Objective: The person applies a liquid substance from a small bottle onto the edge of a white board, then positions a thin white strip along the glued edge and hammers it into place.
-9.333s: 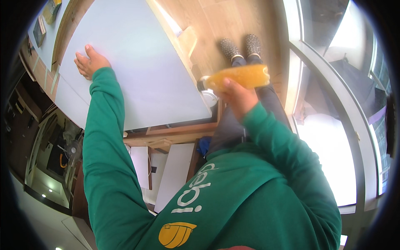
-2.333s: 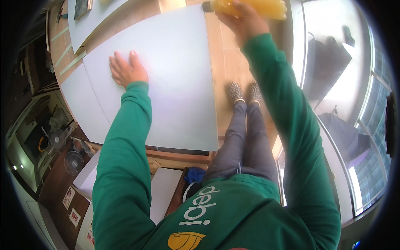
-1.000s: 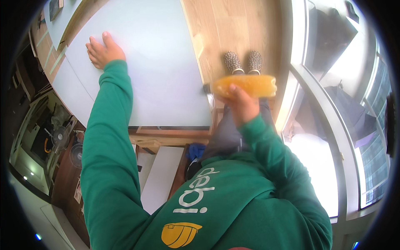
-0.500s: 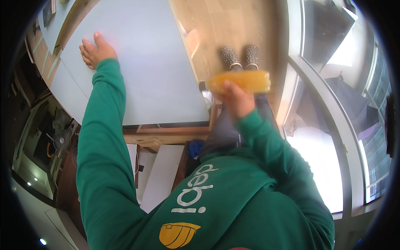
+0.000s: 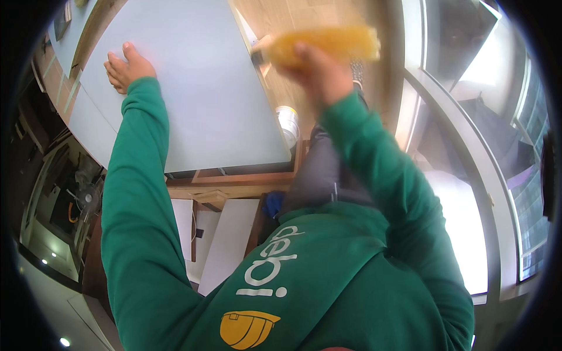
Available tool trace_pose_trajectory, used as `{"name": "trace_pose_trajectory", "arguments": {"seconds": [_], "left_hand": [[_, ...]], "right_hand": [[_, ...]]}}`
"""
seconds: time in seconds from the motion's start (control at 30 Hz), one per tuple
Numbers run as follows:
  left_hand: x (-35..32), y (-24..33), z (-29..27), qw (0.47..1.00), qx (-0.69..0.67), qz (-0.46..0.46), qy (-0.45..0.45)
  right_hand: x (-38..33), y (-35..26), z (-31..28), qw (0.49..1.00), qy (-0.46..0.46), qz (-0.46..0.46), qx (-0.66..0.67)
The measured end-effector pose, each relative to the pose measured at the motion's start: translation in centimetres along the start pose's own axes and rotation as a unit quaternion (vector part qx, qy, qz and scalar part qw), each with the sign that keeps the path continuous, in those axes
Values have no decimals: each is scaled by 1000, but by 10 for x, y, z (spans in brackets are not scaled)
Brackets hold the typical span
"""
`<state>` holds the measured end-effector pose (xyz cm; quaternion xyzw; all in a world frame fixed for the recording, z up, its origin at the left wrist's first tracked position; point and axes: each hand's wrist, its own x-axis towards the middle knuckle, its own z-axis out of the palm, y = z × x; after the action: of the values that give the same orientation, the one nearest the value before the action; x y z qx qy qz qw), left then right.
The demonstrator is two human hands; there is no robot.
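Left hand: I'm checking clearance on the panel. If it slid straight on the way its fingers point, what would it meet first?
The left hand lies flat on the large pale grey board, fingers pointing to its far edge. Only bare board shows ahead, then the edge; the way looks free, though depth there is unclear.

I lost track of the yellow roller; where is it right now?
In the head view, upper centre-right: the yellow roller is gripped in the right hand, just off the grey panel's right edge.
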<state>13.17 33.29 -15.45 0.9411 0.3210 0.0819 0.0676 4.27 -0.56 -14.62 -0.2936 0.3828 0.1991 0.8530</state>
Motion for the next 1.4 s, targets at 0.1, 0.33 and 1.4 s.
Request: {"name": "trace_pose_trajectory", "arguments": {"seconds": [0.1, 0.33, 1.4], "left_hand": [[-2, 6, -3, 1000, -8, -11, -16], [-1, 6, -4, 999, -19, -14, -29], [-1, 8, -6, 999, -12, -18, -32]], "right_hand": [[-59, 22, -37, 996, 66, 49, -23], [-130, 52, -78, 960, 200, 193, -24], [-115, 55, -79, 987, 121, 106, -18]]}}
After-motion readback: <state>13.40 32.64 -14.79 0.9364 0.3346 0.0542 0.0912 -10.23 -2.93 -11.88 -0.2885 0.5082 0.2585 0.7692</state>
